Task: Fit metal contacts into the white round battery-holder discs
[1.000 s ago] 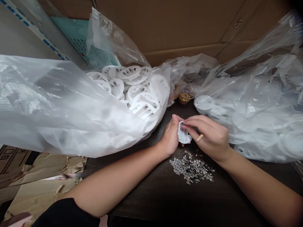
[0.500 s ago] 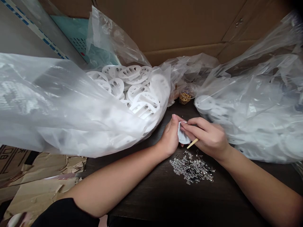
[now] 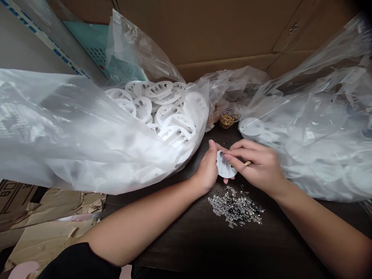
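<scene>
Left hand (image 3: 207,169) curls around a white plastic disc (image 3: 226,168), tilted up at center frame, its face turned right. Right hand (image 3: 258,166), half closed, pinches a wooden stick (image 3: 247,163), fingers resting on the disc; loose safety pins (image 3: 235,207) lie just below.

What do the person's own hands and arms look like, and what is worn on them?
The left hand and right hand are bare, with no gloves, and no ring, watch or bracelet shows. The left forearm and right forearm are bare too. Black cloth, probably a sleeve, shows at the lower left, by the left arm.
</scene>
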